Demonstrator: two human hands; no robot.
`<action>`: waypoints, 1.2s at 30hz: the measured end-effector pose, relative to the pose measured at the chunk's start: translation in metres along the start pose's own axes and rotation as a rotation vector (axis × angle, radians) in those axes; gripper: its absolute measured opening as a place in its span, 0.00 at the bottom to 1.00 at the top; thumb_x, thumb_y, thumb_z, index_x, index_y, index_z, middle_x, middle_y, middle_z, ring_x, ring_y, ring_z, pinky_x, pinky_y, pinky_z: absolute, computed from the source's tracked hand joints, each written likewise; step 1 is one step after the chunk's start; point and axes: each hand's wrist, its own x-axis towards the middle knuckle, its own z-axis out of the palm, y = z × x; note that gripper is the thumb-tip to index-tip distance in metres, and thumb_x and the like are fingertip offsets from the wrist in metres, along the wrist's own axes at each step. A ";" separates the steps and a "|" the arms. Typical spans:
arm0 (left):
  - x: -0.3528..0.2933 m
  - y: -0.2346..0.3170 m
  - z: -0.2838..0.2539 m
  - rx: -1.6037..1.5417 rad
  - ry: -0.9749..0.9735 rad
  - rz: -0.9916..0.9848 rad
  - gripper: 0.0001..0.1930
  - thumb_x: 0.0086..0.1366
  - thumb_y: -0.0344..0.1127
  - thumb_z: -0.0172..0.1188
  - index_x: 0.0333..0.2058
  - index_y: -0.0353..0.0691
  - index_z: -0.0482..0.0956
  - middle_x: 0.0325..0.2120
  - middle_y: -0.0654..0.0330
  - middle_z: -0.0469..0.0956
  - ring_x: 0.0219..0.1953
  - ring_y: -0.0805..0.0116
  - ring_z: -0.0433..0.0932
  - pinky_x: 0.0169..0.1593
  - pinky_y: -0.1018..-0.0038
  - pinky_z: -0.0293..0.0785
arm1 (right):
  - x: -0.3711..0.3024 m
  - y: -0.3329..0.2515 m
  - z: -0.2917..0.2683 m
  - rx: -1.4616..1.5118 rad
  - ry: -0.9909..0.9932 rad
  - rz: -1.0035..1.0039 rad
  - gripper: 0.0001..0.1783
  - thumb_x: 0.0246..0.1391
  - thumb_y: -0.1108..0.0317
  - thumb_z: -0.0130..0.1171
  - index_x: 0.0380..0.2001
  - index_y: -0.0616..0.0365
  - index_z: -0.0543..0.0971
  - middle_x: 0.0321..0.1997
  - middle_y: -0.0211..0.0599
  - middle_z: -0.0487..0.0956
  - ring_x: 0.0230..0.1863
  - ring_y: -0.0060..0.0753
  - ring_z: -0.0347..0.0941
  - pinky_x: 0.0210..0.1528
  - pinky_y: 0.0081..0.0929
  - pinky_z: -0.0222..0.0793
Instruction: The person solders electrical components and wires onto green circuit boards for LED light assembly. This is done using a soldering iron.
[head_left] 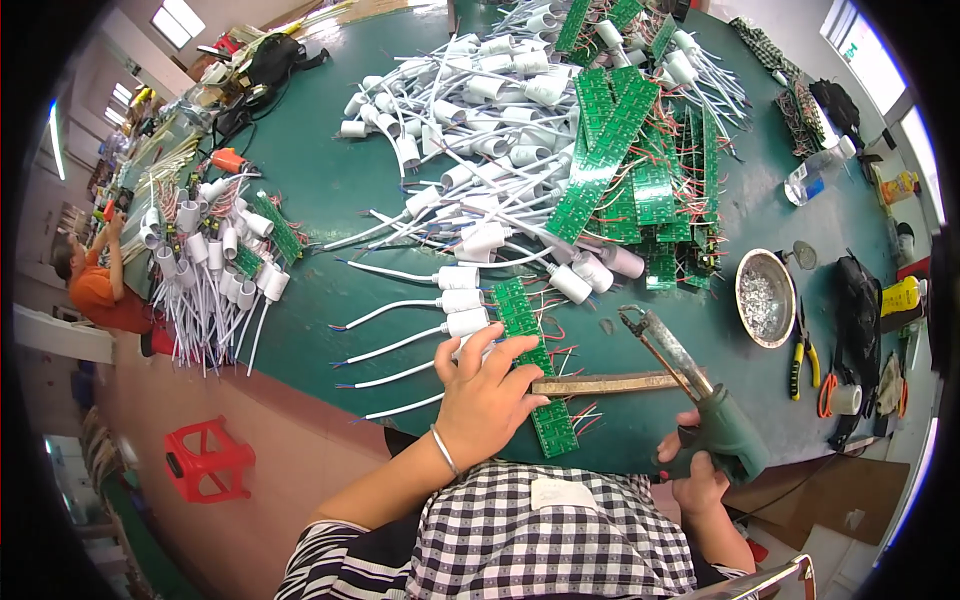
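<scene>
My right hand [695, 475] is wrapped around the dark green handle of a soldering gun [730, 430]. Its metal barrel points up and left, the bent tip near the board's right side. Fingers spread, my left hand [485, 385] rests over a long green circuit board strip [515, 305] and the white plastic sockets beside it. Those white sockets [460, 300] stand in a column along the strip's left edge, with white cables trailing left. What lies under my left palm is hidden. A flat wooden stick [610, 384] lies across the strip, beside my left fingertips.
Ahead lies a big heap of white cabled sockets [490, 120] and stacked green boards [610, 150]. To the right are a bowl of metallic bits [765, 300], pliers [804, 355], orange-handled scissors [826, 395] and a plastic bottle [815, 175]. Another person [110, 280] works at far left.
</scene>
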 end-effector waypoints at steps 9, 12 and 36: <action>0.036 -0.034 -0.014 0.141 0.134 0.032 0.17 0.47 0.39 0.70 0.38 0.46 0.79 0.49 0.63 0.69 0.55 0.54 0.62 0.57 0.56 0.54 | -0.003 0.008 -0.008 0.041 -0.044 -0.104 0.33 0.58 0.51 0.56 0.55 0.68 0.63 0.50 0.45 0.71 0.29 0.30 0.72 0.34 0.32 0.72; 0.001 -0.033 -0.019 -0.039 0.214 0.008 0.20 0.46 0.40 0.72 0.38 0.44 0.78 0.46 0.59 0.70 0.51 0.53 0.66 0.54 0.58 0.59 | -0.005 0.010 -0.005 0.051 -0.020 -0.075 0.32 0.59 0.52 0.56 0.55 0.68 0.63 0.50 0.44 0.70 0.29 0.30 0.72 0.34 0.31 0.72; 0.130 -0.107 -0.036 0.263 0.163 0.015 0.38 0.51 0.56 0.67 0.59 0.50 0.66 0.48 0.59 0.77 0.50 0.60 0.72 0.55 0.55 0.56 | 0.006 0.010 0.009 0.092 0.042 -0.161 0.26 0.61 0.60 0.51 0.54 0.69 0.64 0.51 0.47 0.71 0.29 0.31 0.73 0.34 0.33 0.73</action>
